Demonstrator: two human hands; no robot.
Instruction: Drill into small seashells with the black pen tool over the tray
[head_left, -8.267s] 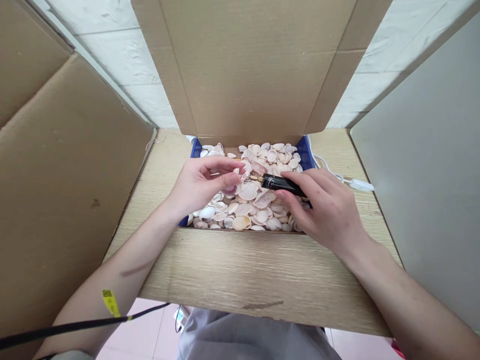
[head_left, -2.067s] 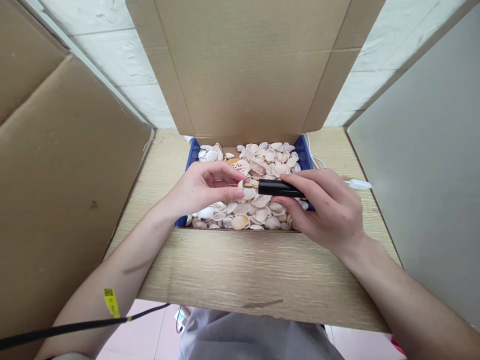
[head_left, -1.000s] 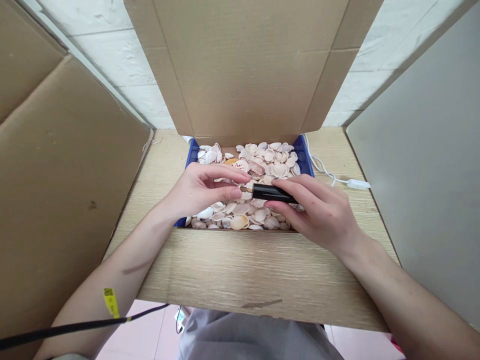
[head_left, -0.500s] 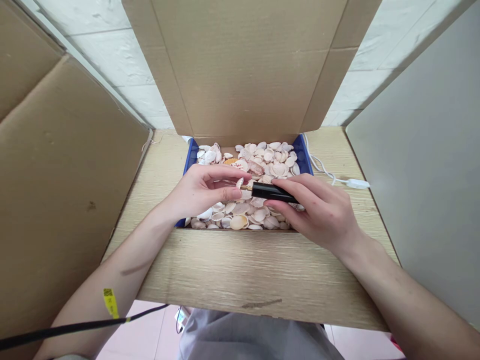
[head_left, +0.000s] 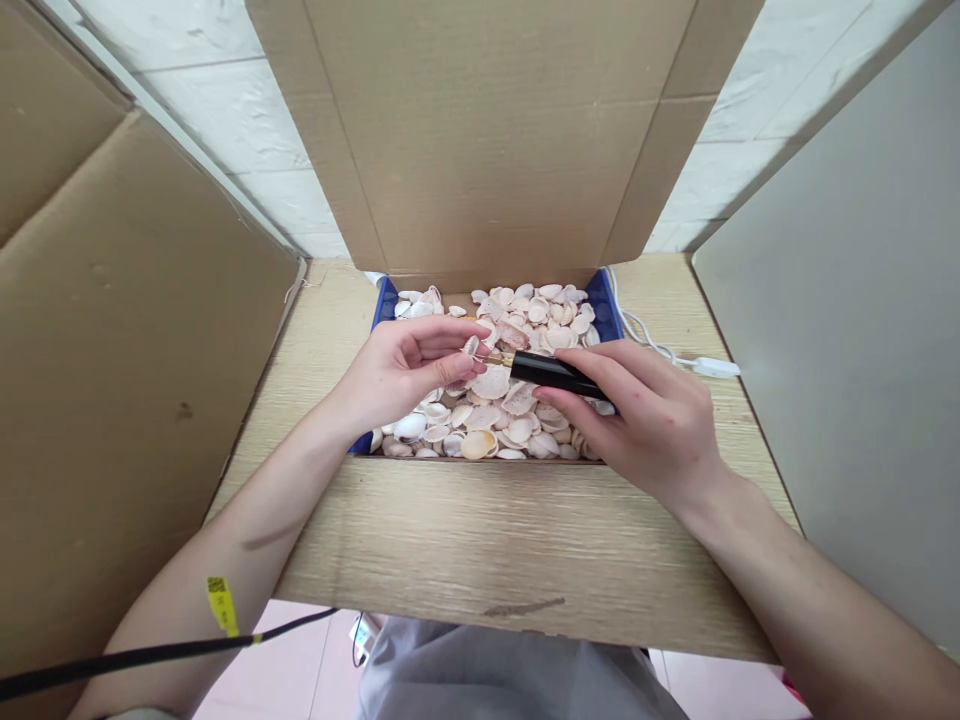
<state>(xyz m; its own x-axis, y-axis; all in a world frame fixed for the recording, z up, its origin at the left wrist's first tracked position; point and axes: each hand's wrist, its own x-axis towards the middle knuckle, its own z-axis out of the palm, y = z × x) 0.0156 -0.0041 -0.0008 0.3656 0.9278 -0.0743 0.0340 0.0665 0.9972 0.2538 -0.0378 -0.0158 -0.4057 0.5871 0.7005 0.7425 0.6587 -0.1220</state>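
Note:
Over the box, my left hand (head_left: 409,368) pinches a small ribbed seashell (head_left: 470,347) between thumb and fingers. My right hand (head_left: 637,405) is wrapped round a black handheld mini drill (head_left: 551,371), which points left at the shell. Its brass chuck and thin bit lie close to the shell; whether the tip touches it I cannot tell. Beneath both hands, many loose seashells (head_left: 517,430) fill a shallow box with blue side walls (head_left: 600,300). My left hand hides some of the shells at the left.
The raised cardboard lid (head_left: 487,140) stands behind the box. A white cable with an inline switch (head_left: 716,367) lies on the wooden table (head_left: 465,530) at the right. Cardboard (head_left: 142,330) walls off the left side and a grey panel (head_left: 855,300) the right. A black cable (head_left: 150,655) crosses the lower left.
The drill has drawn back slightly to the right, so its thin bit now shows. My left hand has shifted a little left and tilted the seashell.

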